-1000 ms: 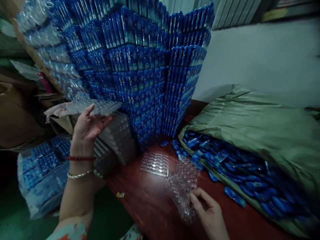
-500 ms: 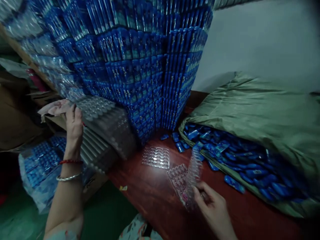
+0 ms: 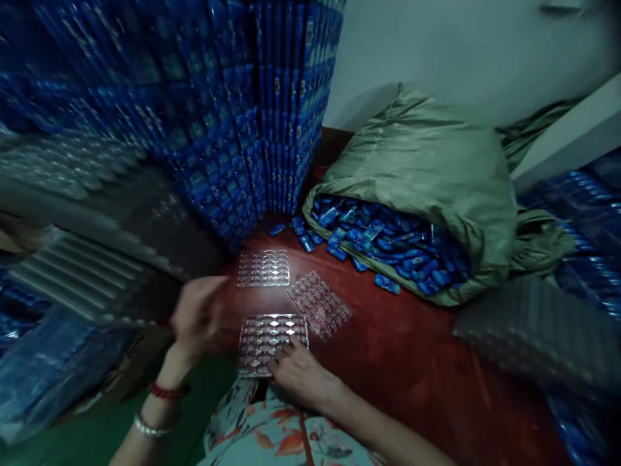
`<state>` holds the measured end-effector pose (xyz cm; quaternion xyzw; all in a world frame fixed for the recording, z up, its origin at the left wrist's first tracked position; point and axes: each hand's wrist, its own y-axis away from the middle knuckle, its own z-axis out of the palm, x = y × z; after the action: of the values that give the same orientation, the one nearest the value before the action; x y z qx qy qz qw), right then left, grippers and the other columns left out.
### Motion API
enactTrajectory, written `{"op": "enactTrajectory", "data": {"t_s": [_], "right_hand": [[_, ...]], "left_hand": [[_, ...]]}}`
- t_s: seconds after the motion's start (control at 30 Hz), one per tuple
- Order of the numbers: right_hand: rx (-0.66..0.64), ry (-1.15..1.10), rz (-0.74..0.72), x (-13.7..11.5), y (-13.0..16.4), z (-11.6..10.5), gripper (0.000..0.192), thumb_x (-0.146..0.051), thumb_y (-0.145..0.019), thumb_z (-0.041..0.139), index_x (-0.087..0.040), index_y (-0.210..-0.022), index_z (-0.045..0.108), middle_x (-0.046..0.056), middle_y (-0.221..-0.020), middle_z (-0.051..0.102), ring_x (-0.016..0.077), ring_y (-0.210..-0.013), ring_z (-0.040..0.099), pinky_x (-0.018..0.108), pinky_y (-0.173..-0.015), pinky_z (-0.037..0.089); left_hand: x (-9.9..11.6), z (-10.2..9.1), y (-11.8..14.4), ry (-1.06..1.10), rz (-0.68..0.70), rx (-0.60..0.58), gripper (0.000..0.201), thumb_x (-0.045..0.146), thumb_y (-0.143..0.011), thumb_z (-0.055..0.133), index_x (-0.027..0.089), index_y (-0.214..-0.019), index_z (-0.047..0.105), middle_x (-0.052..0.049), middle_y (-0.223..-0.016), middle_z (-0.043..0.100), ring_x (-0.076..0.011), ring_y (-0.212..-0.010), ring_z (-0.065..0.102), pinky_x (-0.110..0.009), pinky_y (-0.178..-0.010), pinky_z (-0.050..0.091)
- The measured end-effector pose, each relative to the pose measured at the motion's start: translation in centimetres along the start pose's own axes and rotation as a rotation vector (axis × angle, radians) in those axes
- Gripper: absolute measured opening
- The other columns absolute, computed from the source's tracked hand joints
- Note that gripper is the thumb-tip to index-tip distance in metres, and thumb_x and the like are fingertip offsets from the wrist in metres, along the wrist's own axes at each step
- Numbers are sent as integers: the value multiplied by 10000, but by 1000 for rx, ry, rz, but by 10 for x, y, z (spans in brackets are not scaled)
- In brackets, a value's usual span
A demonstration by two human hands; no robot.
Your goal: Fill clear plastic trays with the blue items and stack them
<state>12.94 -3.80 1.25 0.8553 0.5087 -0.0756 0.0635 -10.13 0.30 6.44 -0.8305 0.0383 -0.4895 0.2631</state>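
Observation:
A clear plastic blister tray with rows of oval hollows lies at the front edge of the red-brown table. My right hand is at its right side, fingers curled over the edge and gripping it. Left of this tray, my left hand hangs near the table edge, smeared by motion; its fingers cannot be made out. A second clear tray lies flat farther back. Between them and to the right, a third clear tray sits at an angle, with a small pink patch on it.
A green sack lies open, spilling small blue packs onto the table. Blue filled trays form a tall stack behind. Grey-looking stacked trays stand at left, and another grey stack stands at right.
My left hand has come from the pale bundle by the left stacks toward the table's front edge. My right hand has brought the tray leftward and laid it flat. The view has turned right.

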Motion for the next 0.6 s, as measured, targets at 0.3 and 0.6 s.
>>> {"op": "enactTrajectory", "data": {"t_s": [0.3,0.6], "right_hand": [[46,-47,1009,107,25,-19,560,-452,-838,547,-109,-1263,425,197,-1165,522,319,-1055,486,403,-792,389],[-72,-351,1035,155,9,-11,336,-394,-707,664,-166,-924,546,102,-1026,564,262,-1009,500,330,-768,372]], "left_hand": [[-75,88,-3,-787,131,-686,344,332,-907,453,229,-1222,545,-119,-1267,502,-269,-1099,483,-420,-913,396],[-63,70,32,-1041,-80,-604,365,398,-901,441,212,-1185,573,-138,-1051,561,-283,-985,521,-398,-809,424]]}}
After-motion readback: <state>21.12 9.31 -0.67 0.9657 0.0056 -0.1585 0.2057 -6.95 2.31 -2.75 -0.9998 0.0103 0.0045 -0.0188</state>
